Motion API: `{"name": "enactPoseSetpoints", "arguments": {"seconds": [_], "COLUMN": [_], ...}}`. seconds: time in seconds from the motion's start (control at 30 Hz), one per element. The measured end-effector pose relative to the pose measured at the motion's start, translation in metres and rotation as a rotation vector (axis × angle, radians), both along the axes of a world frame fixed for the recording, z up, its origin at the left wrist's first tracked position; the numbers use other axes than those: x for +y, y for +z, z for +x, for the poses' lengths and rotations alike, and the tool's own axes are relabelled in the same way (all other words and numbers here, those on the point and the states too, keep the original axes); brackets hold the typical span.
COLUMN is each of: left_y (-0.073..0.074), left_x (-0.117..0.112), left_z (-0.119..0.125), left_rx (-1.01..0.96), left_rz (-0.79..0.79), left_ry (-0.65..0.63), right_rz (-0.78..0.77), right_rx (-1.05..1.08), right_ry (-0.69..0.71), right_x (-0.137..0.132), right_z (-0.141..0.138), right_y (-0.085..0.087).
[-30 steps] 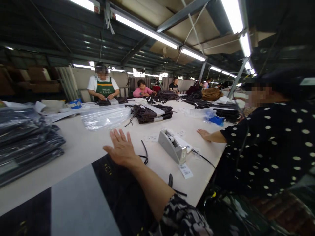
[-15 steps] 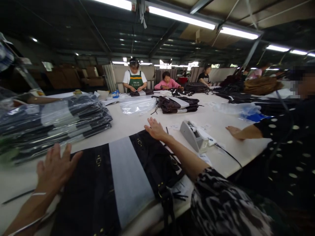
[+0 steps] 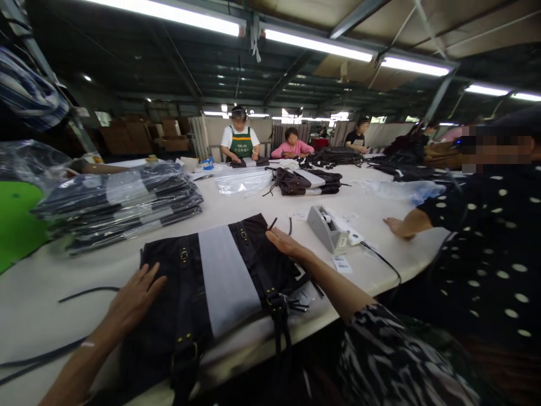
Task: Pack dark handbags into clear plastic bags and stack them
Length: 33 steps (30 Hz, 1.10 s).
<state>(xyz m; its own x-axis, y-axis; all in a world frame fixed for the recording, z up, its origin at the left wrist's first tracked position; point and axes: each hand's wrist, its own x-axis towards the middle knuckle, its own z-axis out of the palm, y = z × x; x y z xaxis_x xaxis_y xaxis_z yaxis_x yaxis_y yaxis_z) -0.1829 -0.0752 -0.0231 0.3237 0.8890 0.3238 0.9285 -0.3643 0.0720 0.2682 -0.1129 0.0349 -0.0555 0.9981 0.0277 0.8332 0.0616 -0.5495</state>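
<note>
A black garment with a wide grey-white stripe [image 3: 224, 276] lies flat on the table in front of me. My left hand [image 3: 133, 301] rests open on its left part, fingers spread. On the garment's right edge my right hand [image 3: 287, 245] lies flat and open, fingers stretched out. Black straps and buckles hang from the garment at the near table edge.
A grey tape dispenser [image 3: 327, 228] stands right of my right hand, with paper tags around it. A stack of bagged garments [image 3: 122, 203] sits at the left. A person in a polka-dot top [image 3: 486, 248] leans a hand on the table [image 3: 42, 282] at right. Other workers stand at the far end.
The view has swung left and down. My right hand slid back toward me along the garment's right edge. My left hand moved right, further onto the garment.
</note>
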Motion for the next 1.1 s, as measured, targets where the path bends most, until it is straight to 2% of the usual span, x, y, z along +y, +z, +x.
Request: {"name": "enactPoseSetpoints", "arguments": {"seconds": [0.1,0.2,0.27,0.37,0.43,0.5,0.57,0.63,0.7,0.77,0.87,1.0,1.1], "left_y": [-0.014,-0.031,-0.033,-0.02,-0.005,0.011,0.022,0.029,0.03,0.027,0.02,0.011,0.008], "left_x": [-0.037,-0.074,-0.088,-0.097,-0.1,-0.104,-0.111,-0.119,-0.128,-0.134,-0.135,-0.131,-0.131], "left_z": [-0.002,0.005,0.011,0.019,0.028,0.046,0.074,0.111,0.153,0.191,0.229,0.239,0.235], "left_rx": [-0.038,0.02,0.072,0.1,0.075,0.005,-0.094,-0.206,-0.307,-0.37,-0.394,-0.398,-0.4], "left_rz": [-0.021,-0.02,0.008,0.067,0.136,0.208,0.206,0.106,-0.03,-0.129,-0.17,-0.157,-0.173], "left_ry": [0.016,-0.008,-0.028,-0.009,0.029,0.04,-0.038,-0.201,-0.367,-0.481,-0.521,-0.47,-0.495], "right_rz": [0.151,0.249,0.18,0.036,0.01,0.043,0.076,0.052,-0.008,-0.031,0.071,0.2,0.216], "right_rx": [0.087,0.197,0.249,0.276,0.205,0.024,-0.158,-0.224,-0.202,-0.207,-0.237,-0.22,-0.184], "right_ry": [-0.01,-0.048,-0.117,-0.161,-0.106,-0.045,0.023,0.146,0.275,0.345,0.342,0.251,0.263], "right_x": [-0.045,-0.102,-0.135,-0.166,-0.174,-0.174,-0.169,-0.163,-0.156,-0.152,-0.154,-0.168,-0.175], "right_z": [0.018,0.035,0.041,0.041,0.036,0.03,0.027,0.028,0.03,0.028,0.016,-0.001,-0.001], "right_y": [0.015,0.016,0.01,-0.008,-0.021,-0.031,-0.034,-0.032,-0.028,-0.026,-0.033,-0.052,-0.055]}}
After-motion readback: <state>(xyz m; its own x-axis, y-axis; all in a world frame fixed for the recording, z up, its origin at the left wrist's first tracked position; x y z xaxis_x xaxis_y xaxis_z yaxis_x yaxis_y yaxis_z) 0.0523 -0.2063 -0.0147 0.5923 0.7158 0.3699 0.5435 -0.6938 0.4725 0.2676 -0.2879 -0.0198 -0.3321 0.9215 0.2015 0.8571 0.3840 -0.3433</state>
